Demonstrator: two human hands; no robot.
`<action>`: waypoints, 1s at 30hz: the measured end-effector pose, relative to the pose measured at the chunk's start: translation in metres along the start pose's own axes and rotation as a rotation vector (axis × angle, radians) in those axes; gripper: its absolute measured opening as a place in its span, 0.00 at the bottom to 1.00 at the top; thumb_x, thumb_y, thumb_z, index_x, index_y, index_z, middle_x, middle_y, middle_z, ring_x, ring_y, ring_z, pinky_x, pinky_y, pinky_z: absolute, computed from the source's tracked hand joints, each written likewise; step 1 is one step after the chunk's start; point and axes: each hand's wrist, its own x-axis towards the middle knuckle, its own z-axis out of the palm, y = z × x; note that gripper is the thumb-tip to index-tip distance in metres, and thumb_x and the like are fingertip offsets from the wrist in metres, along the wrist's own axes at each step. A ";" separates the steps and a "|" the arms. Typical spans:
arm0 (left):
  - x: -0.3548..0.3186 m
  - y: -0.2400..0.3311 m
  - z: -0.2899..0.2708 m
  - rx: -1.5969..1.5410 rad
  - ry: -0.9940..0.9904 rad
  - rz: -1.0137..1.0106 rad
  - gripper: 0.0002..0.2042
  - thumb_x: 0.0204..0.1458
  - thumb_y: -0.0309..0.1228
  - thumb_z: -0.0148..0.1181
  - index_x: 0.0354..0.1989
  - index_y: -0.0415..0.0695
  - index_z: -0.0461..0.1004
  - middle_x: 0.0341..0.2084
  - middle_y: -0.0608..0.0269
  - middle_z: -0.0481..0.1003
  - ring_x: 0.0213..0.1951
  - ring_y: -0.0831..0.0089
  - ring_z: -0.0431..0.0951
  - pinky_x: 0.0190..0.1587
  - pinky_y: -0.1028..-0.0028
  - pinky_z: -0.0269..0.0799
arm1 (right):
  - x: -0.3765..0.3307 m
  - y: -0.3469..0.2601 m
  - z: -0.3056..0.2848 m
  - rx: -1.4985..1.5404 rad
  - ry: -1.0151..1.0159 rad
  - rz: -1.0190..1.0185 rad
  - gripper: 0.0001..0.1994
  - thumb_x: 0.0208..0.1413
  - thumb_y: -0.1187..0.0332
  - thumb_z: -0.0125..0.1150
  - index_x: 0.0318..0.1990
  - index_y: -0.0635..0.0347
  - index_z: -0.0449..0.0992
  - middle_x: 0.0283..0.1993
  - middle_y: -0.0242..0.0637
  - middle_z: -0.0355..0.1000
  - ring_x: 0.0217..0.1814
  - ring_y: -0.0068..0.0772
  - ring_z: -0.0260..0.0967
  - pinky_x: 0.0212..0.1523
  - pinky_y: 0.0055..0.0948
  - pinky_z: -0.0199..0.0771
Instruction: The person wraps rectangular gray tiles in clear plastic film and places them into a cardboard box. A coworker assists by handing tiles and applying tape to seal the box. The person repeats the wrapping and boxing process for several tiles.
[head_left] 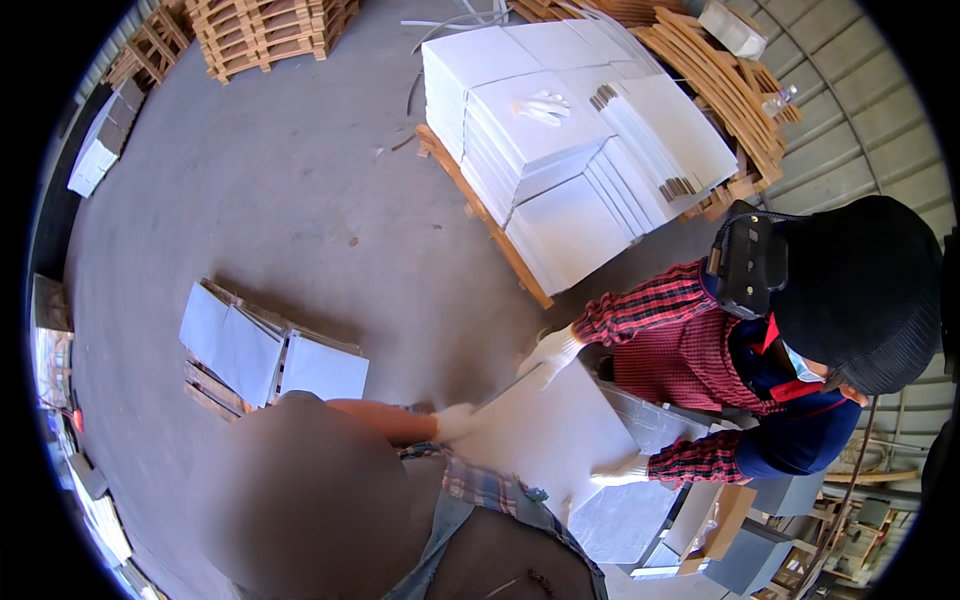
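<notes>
A flat pale grey panel is held between me and a co-worker in a red checked shirt and black cap. My left hand, in a white glove, is closed on its left edge. Only a small pale tip, perhaps my right thumb, shows at the panel's near edge; the rest of that hand is hidden by my body. The co-worker's white-gloved hands grip the far corner and the right edge. Shiny grey sheets lie partly under the panel. A blurred patch covers the lower left.
Strapped white panels stand on a pallet at the back, white gloves on top. Grey sheets lie on a low pallet at left. Wooden pallets are stacked farther off. An open cardboard box sits near the co-worker.
</notes>
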 end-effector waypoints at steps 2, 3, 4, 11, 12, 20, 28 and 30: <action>0.044 0.034 -0.025 0.139 -0.062 0.058 0.35 0.52 0.55 0.64 0.54 0.31 0.74 0.47 0.42 0.78 0.50 0.55 0.79 0.52 0.64 0.72 | -0.015 0.000 0.019 0.160 0.040 -0.080 0.33 0.69 0.51 0.51 0.70 0.69 0.59 0.68 0.43 0.65 0.70 0.35 0.61 0.68 0.34 0.62; 0.064 0.032 -0.041 0.144 0.004 0.009 0.35 0.51 0.56 0.65 0.52 0.31 0.75 0.46 0.42 0.79 0.49 0.56 0.79 0.51 0.65 0.73 | 0.010 -0.027 0.041 0.138 -0.029 -0.043 0.32 0.69 0.51 0.51 0.70 0.68 0.59 0.68 0.43 0.65 0.70 0.35 0.61 0.68 0.34 0.62; 0.070 0.057 -0.057 0.145 0.057 0.042 0.36 0.50 0.57 0.65 0.50 0.31 0.77 0.42 0.44 0.80 0.45 0.57 0.80 0.49 0.66 0.73 | 0.019 -0.041 0.058 0.170 -0.051 -0.049 0.32 0.69 0.51 0.51 0.70 0.68 0.59 0.68 0.43 0.65 0.70 0.35 0.61 0.68 0.35 0.63; 0.177 0.208 -0.147 -0.032 -0.075 0.016 0.33 0.47 0.55 0.69 0.49 0.34 0.79 0.44 0.49 0.80 0.44 0.60 0.79 0.42 0.60 0.75 | 0.092 -0.128 0.155 0.363 -0.088 -0.130 0.31 0.69 0.52 0.50 0.70 0.67 0.60 0.67 0.42 0.66 0.69 0.35 0.62 0.67 0.35 0.65; 0.197 0.220 -0.159 -0.022 -0.077 0.007 0.33 0.47 0.55 0.69 0.50 0.35 0.79 0.45 0.49 0.80 0.46 0.60 0.79 0.42 0.59 0.75 | 0.115 -0.138 0.162 0.303 -0.065 -0.175 0.31 0.69 0.52 0.50 0.70 0.66 0.60 0.67 0.42 0.66 0.69 0.35 0.62 0.66 0.36 0.66; 0.351 0.234 -0.241 0.144 0.111 -0.027 0.47 0.42 0.62 0.69 0.56 0.26 0.73 0.50 0.38 0.77 0.52 0.51 0.78 0.54 0.63 0.72 | 0.280 -0.182 0.215 -0.111 0.060 -0.243 0.32 0.71 0.41 0.37 0.71 0.55 0.58 0.67 0.34 0.65 0.66 0.35 0.66 0.65 0.37 0.69; 0.426 0.213 -0.307 0.039 0.320 -0.090 0.46 0.43 0.64 0.65 0.54 0.29 0.69 0.43 0.39 0.79 0.45 0.47 0.81 0.50 0.63 0.74 | 0.461 -0.163 0.214 0.028 0.090 -0.019 0.38 0.61 0.30 0.36 0.68 0.48 0.56 0.67 0.33 0.60 0.66 0.42 0.58 0.65 0.42 0.59; 0.428 0.221 -0.321 -0.024 0.341 -0.106 0.47 0.43 0.64 0.65 0.57 0.29 0.64 0.45 0.38 0.78 0.48 0.47 0.80 0.52 0.62 0.73 | 0.489 -0.164 0.226 0.022 0.095 0.039 0.35 0.59 0.32 0.41 0.61 0.49 0.62 0.58 0.35 0.64 0.58 0.45 0.62 0.57 0.44 0.62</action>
